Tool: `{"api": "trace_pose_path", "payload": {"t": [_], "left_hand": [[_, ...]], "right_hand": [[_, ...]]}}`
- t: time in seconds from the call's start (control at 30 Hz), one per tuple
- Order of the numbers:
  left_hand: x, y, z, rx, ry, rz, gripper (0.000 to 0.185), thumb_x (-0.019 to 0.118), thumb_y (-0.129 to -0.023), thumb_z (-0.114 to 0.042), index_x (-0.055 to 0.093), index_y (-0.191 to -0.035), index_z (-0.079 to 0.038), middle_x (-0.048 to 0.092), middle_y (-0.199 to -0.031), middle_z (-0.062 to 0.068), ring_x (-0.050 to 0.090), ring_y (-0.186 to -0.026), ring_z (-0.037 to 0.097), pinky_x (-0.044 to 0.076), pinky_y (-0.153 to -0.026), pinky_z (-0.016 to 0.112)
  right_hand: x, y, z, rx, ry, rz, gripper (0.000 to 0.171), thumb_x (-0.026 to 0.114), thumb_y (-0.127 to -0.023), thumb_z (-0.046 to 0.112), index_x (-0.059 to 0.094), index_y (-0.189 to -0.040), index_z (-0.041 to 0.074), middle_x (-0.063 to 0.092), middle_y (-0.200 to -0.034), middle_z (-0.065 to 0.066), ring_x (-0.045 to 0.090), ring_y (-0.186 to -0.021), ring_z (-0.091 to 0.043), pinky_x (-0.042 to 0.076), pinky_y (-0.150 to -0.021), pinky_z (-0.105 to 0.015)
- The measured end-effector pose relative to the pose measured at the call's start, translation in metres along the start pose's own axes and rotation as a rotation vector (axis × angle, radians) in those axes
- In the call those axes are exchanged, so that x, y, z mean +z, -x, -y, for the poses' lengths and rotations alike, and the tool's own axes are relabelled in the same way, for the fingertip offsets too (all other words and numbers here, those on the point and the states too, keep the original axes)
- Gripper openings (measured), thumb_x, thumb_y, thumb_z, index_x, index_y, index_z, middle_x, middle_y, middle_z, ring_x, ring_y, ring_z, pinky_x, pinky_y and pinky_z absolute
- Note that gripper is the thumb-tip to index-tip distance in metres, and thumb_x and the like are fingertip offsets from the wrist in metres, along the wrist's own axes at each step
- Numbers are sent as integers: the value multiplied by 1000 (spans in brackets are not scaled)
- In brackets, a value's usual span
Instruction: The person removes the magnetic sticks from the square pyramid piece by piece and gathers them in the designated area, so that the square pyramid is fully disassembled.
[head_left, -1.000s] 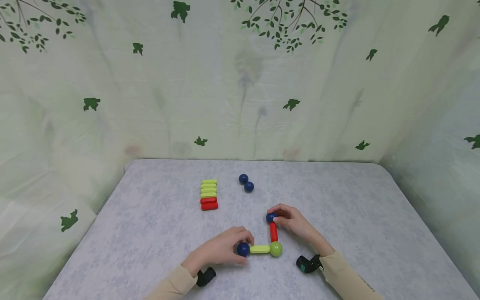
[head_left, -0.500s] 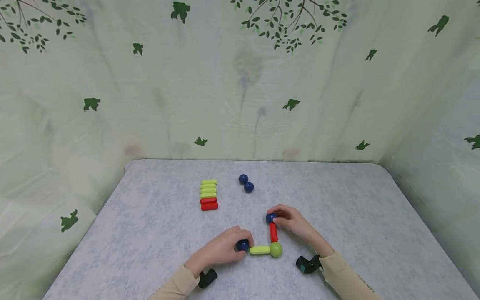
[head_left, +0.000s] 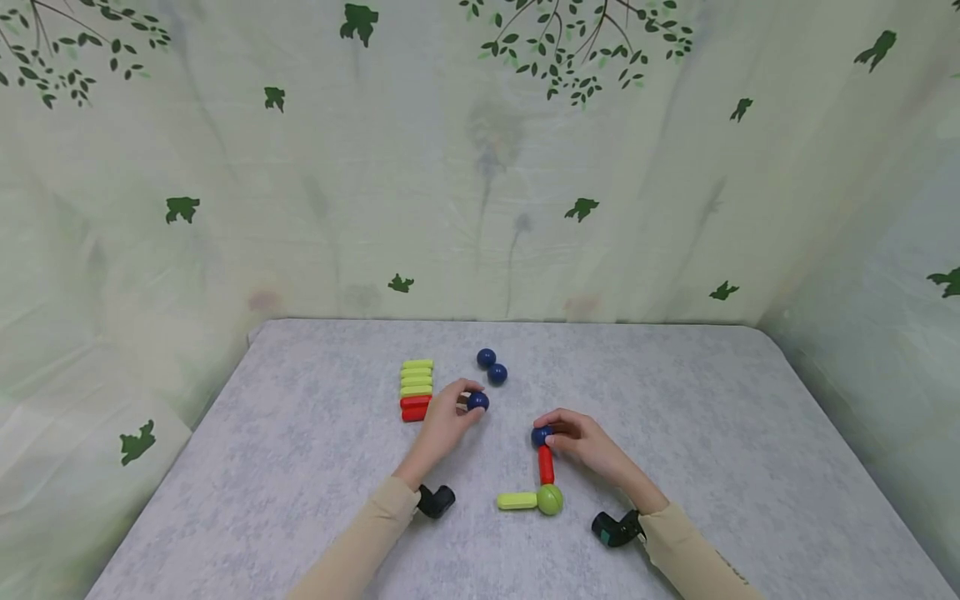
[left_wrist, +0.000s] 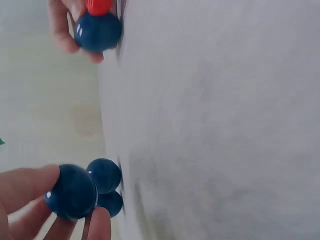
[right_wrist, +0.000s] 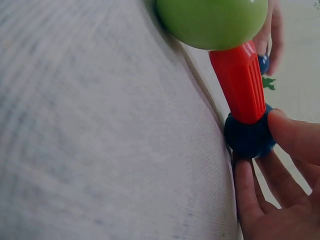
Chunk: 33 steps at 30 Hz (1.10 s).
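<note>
My left hand (head_left: 447, 418) pinches a dark blue ball (head_left: 477, 402) between thumb and fingers, just right of the row of rods; the left wrist view shows this blue ball (left_wrist: 72, 192) near two others. With thumb and fingertips my right hand (head_left: 585, 442) holds another blue ball (head_left: 542, 436) at the far end of a red rod (head_left: 546, 465). The rod's near end meets a green ball (head_left: 550, 500), clear in the right wrist view as a large green ball (right_wrist: 214, 20). From that ball a yellow-green rod (head_left: 517, 501) points left, its other end bare.
Two loose blue balls (head_left: 491, 367) lie together farther back. Left of them, several yellow-green rods (head_left: 417, 377) and red rods (head_left: 414, 413) lie in a row, the red ones partly behind my left hand. The grey table (head_left: 300, 467) meets a leaf-printed curtain (head_left: 450, 208).
My left hand has pulled the blue ball off the yellow-green rod's end and carried it away toward the back, near the loose balls. My right hand has stayed in place.
</note>
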<state>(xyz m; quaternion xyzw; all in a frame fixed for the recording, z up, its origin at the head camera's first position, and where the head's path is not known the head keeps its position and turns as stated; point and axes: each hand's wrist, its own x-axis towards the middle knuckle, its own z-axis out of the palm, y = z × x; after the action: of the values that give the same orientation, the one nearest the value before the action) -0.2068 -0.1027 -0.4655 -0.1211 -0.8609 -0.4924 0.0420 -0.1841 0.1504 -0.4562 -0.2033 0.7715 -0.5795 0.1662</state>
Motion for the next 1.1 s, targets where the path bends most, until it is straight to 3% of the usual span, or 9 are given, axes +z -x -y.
{"api": "trace_pose_path", "payload": {"t": [0.13,0.33,0.53,0.73,0.87,0.97,1.03,1.1], "left_hand": [[4,-18,3,-64,19,-73,28,67,-87,1,61,-114,2,61,-111,14,59,-94,26,50,-82,38],[9,-36,12,-115,-6,-113,24,64,-88,1,61,-112,1,57,-109,16,55,-96,28,48,-84,40],[16,-50,20,-109,-89,-155,23,66,-87,-1,63,-110,-3,60,-105,12,56,-91,25,48,-80,38],[15,-52,17,-93,-123,-151,28,68,-86,-3,63,-113,-3,61,-107,14,57,-93,27,47,-82,40],[11,-43,13,-50,-121,-129,30,69,-86,-4,62,-116,-4,55,-113,16,52,-101,30,45,-86,43],[9,-25,4,39,-90,-13,26,68,-87,-3,63,-112,-5,56,-112,14,53,-102,29,47,-86,40],[8,-10,-4,120,-52,166,22,67,-88,-2,64,-109,-6,59,-109,10,55,-99,27,49,-84,36],[8,6,-14,179,-6,398,20,66,-88,-3,65,-108,-7,61,-107,7,57,-98,23,50,-83,32]], "right_hand": [[0,1,-1,0,0,0,26,53,-95,-3,57,-120,-10,57,-121,-22,53,-108,-34,45,-85,-22],[1,1,-1,2,-4,1,26,53,-95,-3,57,-120,-9,57,-121,-23,53,-107,-34,45,-85,-23],[0,1,0,2,-6,1,26,53,-95,-3,57,-120,-9,57,-121,-23,53,-107,-35,45,-85,-22],[1,0,1,1,0,-4,26,53,-95,-3,57,-120,-9,57,-121,-23,53,-108,-35,45,-86,-22],[2,0,2,0,5,-4,26,53,-95,-3,57,-120,-9,57,-121,-22,53,-108,-34,45,-87,-23],[1,-1,-2,-9,3,2,26,53,-95,-2,56,-120,-10,57,-121,-22,54,-108,-34,45,-87,-25],[-1,-3,-9,-10,-6,2,26,53,-95,-2,56,-120,-9,57,-120,-22,54,-107,-34,45,-88,-27],[-2,-6,-18,-16,-10,-1,26,53,-95,-1,57,-120,-8,58,-120,-21,54,-107,-33,46,-88,-28]]}}
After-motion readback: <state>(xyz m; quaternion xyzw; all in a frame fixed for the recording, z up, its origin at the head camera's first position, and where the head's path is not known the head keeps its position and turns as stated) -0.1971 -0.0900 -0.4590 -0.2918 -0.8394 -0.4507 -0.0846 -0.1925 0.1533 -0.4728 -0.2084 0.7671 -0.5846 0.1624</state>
